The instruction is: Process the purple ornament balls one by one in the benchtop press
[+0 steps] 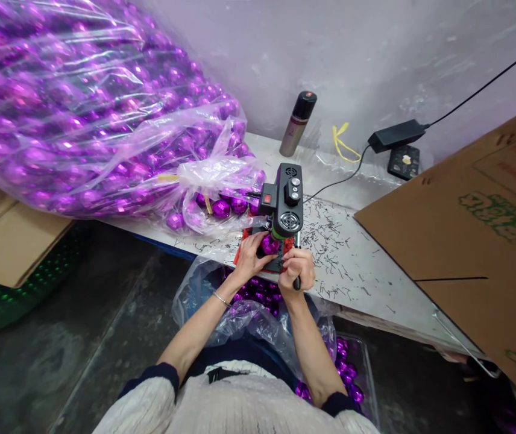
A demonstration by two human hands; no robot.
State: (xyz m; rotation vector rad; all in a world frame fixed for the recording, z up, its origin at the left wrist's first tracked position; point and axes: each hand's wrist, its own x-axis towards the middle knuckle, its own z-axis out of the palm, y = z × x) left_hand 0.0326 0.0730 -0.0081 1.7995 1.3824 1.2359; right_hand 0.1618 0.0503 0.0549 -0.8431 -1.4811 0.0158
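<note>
A small black bench press with a red switch stands on a red base at the table's front edge. Under its head sits a shiny purple ball. My left hand has its fingers and thumb closed around that ball, steadying it beneath the press. With my right hand I grip the press's lever handle, its black end poking out below my fist. Below my wrists, an open clear plastic bag on my lap holds many purple balls.
A huge clear bag of purple balls fills the left of the table. Behind the press stands a spray can. A power adapter, yellow tie and black scraps lie rightward, beside a large cardboard box.
</note>
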